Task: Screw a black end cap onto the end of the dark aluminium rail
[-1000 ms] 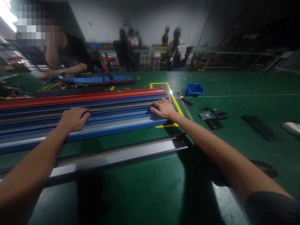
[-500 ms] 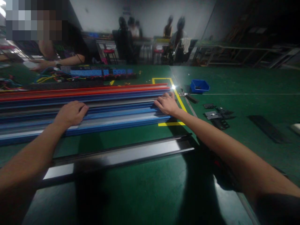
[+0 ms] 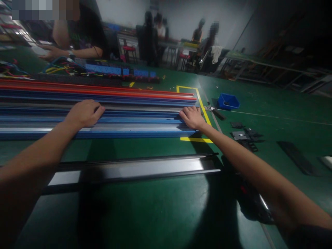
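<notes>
Long channel-shaped metal rails lie side by side across the green surface. Over the middle of the blue rails (image 3: 145,119), my left hand (image 3: 84,113) is bent down, its fingers curled over the far side of a rail and its thumb pointing right. Near the right ends of the same rails, my right hand (image 3: 192,117) is closed over a rail, fingertips on top. Which rail each hand grips is partly hidden by the hands. Closer to me, a separate black-edged silver rail (image 3: 155,168) lies apart, touched by neither hand.
Red rails (image 3: 155,92) lie on the far side. Yellow tape (image 3: 203,103) marks the rails' right end. Rightward are a blue bin (image 3: 228,101), black parts (image 3: 240,135) and a dark flat bar (image 3: 295,157). Wiring and a co-worker (image 3: 85,38) are at the back left.
The view has tilted and turned slightly, so the scene sits further right. Both hands remain on the rails, with little movement against them.
</notes>
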A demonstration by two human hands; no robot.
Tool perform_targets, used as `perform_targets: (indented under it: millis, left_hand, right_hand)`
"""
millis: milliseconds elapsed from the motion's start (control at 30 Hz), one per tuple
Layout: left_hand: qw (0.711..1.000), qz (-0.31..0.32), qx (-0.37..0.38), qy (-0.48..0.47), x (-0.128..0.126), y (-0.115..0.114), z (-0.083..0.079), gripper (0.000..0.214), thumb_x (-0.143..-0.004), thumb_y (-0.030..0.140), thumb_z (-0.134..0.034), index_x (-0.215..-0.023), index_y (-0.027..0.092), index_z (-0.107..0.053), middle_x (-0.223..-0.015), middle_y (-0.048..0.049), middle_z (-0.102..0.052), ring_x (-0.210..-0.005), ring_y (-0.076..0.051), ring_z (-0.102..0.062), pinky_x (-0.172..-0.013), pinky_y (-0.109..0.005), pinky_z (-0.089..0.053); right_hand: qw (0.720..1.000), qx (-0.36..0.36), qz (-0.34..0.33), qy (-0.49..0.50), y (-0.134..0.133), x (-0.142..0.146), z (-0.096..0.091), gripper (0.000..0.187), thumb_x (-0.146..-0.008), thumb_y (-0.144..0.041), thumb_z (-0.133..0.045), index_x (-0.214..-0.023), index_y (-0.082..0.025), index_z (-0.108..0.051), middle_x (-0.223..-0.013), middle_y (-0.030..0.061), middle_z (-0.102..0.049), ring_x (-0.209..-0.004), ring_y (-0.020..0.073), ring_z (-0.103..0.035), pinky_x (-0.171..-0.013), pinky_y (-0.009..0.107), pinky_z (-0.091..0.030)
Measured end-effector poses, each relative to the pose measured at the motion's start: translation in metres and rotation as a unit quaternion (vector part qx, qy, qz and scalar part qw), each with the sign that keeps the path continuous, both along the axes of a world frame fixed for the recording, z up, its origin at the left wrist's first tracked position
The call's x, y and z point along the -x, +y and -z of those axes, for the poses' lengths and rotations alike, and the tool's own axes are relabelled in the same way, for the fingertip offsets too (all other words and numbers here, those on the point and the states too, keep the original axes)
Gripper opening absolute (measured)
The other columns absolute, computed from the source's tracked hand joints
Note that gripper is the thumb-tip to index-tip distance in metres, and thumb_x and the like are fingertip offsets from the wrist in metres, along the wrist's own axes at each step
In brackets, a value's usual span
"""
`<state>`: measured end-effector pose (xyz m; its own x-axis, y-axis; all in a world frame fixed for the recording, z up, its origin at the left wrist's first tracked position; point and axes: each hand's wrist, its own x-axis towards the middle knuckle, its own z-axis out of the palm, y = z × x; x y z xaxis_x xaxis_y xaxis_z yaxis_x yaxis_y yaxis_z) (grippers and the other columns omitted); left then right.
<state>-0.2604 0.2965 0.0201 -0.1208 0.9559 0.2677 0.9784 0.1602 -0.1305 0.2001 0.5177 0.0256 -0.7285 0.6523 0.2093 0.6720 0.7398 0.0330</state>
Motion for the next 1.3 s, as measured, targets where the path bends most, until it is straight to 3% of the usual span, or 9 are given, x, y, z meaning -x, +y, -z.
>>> perform_targets:
  millis: [200,267,400,500,600,733,867,1067,1300]
  left_hand:
    - [0.999,-0.008,0.009,-0.03,-0.035,-0.006,-0.022,0.066,-0.107,0.049,-0.035,-0.119,-0.005,-0.072,-0.113,-0.0204,-0.075,-0.1,-0.026,-0.065,-0.092,-0.043,-0.052]
    - [0.997,0.069,-0.043,-0.013,-0.08,-0.016,-0.039,0.056,-0.105,0.035,-0.036,-0.135,0.0,-0.068,-0.127,-0.0235,-0.072,-0.115,-0.032,-0.066,-0.098,-0.048,-0.051]
    - [0.969,0.235,-0.031,-0.065,-0.213,-0.049,-0.06,0.055,-0.105,0.053,-0.043,-0.136,0.016,-0.07,-0.129,-0.0178,-0.074,-0.123,-0.031,-0.066,-0.108,-0.049,-0.049]
    - [0.95,0.306,0.046,-0.05,-0.295,-0.07,-0.046,0.085,-0.097,0.08,-0.038,-0.156,0.02,-0.054,-0.147,-0.0204,-0.065,-0.133,-0.036,-0.06,-0.11,-0.058,-0.046]
    - [0.947,0.309,0.087,-0.024,-0.331,-0.075,-0.02,0.113,-0.086,0.092,-0.042,-0.162,0.008,-0.044,-0.145,-0.0291,-0.063,-0.128,-0.041,-0.062,-0.1,-0.058,-0.051]
    - [0.961,0.265,0.068,0.037,-0.332,-0.067,-0.004,0.094,-0.094,0.074,-0.056,-0.159,0.007,-0.048,-0.127,-0.0288,-0.069,-0.108,-0.038,-0.067,-0.083,-0.049,-0.055]
    - [0.958,0.28,0.051,0.044,-0.313,-0.076,-0.007,0.078,-0.097,0.069,-0.055,-0.154,0.015,-0.055,-0.128,-0.0245,-0.071,-0.108,-0.036,-0.069,-0.085,-0.048,-0.057]
    - [0.961,0.258,0.081,0.053,-0.251,-0.109,-0.007,0.077,-0.103,0.066,-0.046,-0.149,0.006,-0.058,-0.128,-0.025,-0.072,-0.109,-0.036,-0.072,-0.089,-0.049,-0.06]
    - [0.966,0.249,0.072,0.023,-0.192,-0.141,-0.004,0.071,-0.101,0.065,-0.051,-0.147,0.011,-0.059,-0.134,-0.0222,-0.072,-0.116,-0.034,-0.072,-0.098,-0.048,-0.061]
  right_hand:
    - [0.999,0.04,-0.019,-0.016,0.005,-0.002,-0.003,0.062,-0.112,-0.054,-0.023,-0.129,-0.011,-0.065,-0.133,0.0221,-0.066,-0.122,0.0401,-0.055,-0.105,0.056,-0.038]
    - [0.998,0.055,-0.027,-0.013,0.006,-0.002,-0.007,0.062,-0.111,-0.055,-0.027,-0.128,-0.01,-0.066,-0.131,0.0218,-0.068,-0.119,0.0391,-0.058,-0.103,0.054,-0.041]
    - [0.995,0.097,-0.032,0.019,0.006,0.0,-0.012,0.061,-0.109,-0.055,-0.035,-0.127,-0.008,-0.069,-0.129,0.0226,-0.07,-0.117,0.0378,-0.062,-0.101,0.049,-0.043]
    - [0.99,0.119,-0.027,0.063,0.001,0.001,-0.016,0.055,-0.107,-0.053,-0.043,-0.127,-0.009,-0.07,-0.13,0.0208,-0.071,-0.12,0.0358,-0.062,-0.103,0.046,-0.043]
    - [0.986,0.122,-0.018,0.108,-0.006,0.0,-0.029,0.05,-0.109,-0.048,-0.04,-0.124,-0.011,-0.07,-0.129,0.0173,-0.072,-0.117,0.0319,-0.063,-0.101,0.042,-0.044]
    - [0.982,0.101,-0.01,0.158,-0.017,-0.023,-0.056,0.051,-0.112,-0.043,-0.031,-0.123,-0.009,-0.068,-0.126,0.0183,-0.071,-0.115,0.0293,-0.063,-0.099,0.04,-0.044]
    - [0.978,0.112,-0.028,0.175,-0.036,-0.076,-0.071,0.042,-0.108,-0.042,-0.045,-0.123,-0.012,-0.069,-0.125,0.0133,-0.073,-0.116,0.0262,-0.064,-0.1,0.036,-0.045]
    - [0.967,0.219,-0.04,0.123,-0.062,-0.146,-0.046,0.027,-0.096,-0.036,-0.066,-0.103,-0.015,-0.08,-0.098,0.008,-0.08,-0.088,0.0228,-0.072,-0.077,0.03,-0.051]
    - [0.956,0.266,-0.055,0.113,-0.076,-0.147,-0.022,0.021,-0.092,-0.034,-0.068,-0.094,-0.018,-0.082,-0.094,0.0079,-0.08,-0.082,0.0234,-0.072,-0.076,0.032,-0.052]
